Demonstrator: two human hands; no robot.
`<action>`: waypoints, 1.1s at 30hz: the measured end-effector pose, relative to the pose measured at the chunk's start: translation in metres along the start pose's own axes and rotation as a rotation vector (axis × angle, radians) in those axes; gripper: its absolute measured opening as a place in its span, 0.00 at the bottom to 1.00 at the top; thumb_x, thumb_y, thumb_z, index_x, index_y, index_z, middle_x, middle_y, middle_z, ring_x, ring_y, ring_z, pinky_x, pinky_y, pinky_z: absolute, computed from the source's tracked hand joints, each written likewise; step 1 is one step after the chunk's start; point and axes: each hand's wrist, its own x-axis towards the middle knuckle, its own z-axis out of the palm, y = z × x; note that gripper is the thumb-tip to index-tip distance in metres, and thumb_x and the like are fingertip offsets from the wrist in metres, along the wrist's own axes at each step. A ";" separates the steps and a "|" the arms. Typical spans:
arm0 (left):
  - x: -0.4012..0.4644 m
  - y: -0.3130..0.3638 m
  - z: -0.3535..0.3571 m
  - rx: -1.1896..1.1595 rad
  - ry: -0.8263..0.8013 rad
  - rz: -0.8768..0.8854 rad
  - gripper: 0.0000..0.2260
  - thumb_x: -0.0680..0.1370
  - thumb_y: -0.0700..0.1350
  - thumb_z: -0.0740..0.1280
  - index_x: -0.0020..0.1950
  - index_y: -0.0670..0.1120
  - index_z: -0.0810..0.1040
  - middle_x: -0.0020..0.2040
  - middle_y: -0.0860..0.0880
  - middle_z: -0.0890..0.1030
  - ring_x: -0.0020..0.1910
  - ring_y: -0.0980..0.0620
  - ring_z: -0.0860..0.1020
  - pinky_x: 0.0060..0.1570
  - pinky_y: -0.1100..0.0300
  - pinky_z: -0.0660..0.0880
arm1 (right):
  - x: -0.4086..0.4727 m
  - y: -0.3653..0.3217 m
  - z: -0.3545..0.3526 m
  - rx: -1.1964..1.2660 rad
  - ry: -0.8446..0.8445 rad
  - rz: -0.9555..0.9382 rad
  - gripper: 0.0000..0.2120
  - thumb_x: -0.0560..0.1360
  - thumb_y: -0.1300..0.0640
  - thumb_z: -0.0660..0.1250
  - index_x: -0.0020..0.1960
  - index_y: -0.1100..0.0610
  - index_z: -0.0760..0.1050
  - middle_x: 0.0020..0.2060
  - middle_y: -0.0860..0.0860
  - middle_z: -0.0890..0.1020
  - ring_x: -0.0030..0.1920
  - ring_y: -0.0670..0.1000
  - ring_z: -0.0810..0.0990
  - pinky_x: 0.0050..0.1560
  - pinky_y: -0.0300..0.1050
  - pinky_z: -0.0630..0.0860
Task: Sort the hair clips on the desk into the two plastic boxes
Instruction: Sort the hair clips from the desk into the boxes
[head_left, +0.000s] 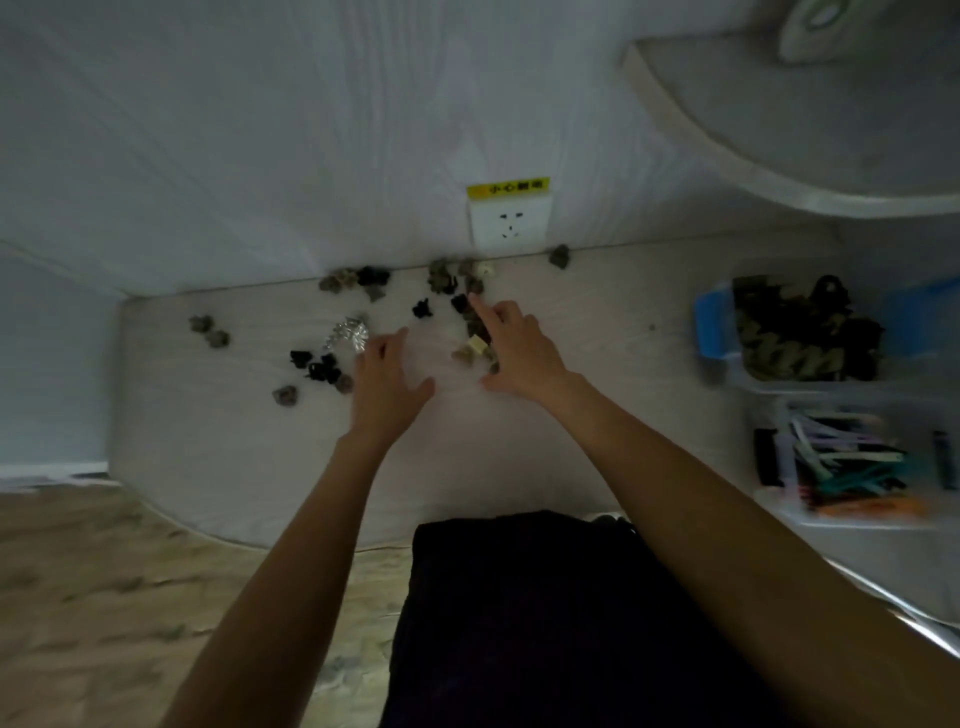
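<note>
Black and mottled-brown claw hair clips lie scattered over the pale desk, thickest along the back wall under the wall socket, with a silvery clip and a black cluster further left. I have both hands down among them. My left hand is spread flat, fingers loose, holding nothing I can make out, just beside the silvery clip. My right hand reaches into the middle cluster, forefinger stretched toward a dark clip; its other fingers curl over small clips near a cream one, and the blur keeps me from saying whether anything is pinched.

At the right edge stand the two plastic boxes: the far box, with blue latches, heaped with claw clips, and the near box, holding long flat coloured clips.

Sorting looks well along, though many small clips are left. The risk, as I judge it: sweeping several at once could knock clips off the curved front edge onto the floor, or drop claw clips into the flat-clip box. The far box is also piled high enough for clips to slide out.
</note>
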 end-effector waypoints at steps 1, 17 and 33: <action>0.006 0.003 0.000 -0.027 -0.004 0.037 0.36 0.70 0.47 0.72 0.74 0.44 0.59 0.68 0.39 0.65 0.66 0.39 0.64 0.67 0.48 0.63 | 0.004 -0.003 0.000 -0.011 -0.006 -0.007 0.49 0.67 0.55 0.74 0.76 0.48 0.44 0.68 0.57 0.60 0.59 0.61 0.67 0.49 0.51 0.75; 0.027 0.041 0.011 -0.089 -0.217 0.252 0.33 0.64 0.43 0.75 0.66 0.42 0.67 0.60 0.40 0.70 0.57 0.40 0.71 0.55 0.52 0.69 | -0.017 -0.006 0.020 0.246 0.217 0.146 0.26 0.69 0.54 0.72 0.62 0.59 0.64 0.57 0.58 0.69 0.47 0.58 0.76 0.44 0.50 0.73; -0.017 0.071 0.006 -0.609 -0.119 0.162 0.14 0.71 0.43 0.72 0.56 0.51 0.76 0.53 0.53 0.79 0.47 0.59 0.79 0.51 0.66 0.76 | -0.066 0.008 -0.012 0.741 0.285 0.028 0.21 0.71 0.65 0.70 0.61 0.56 0.69 0.54 0.49 0.75 0.54 0.48 0.74 0.52 0.45 0.78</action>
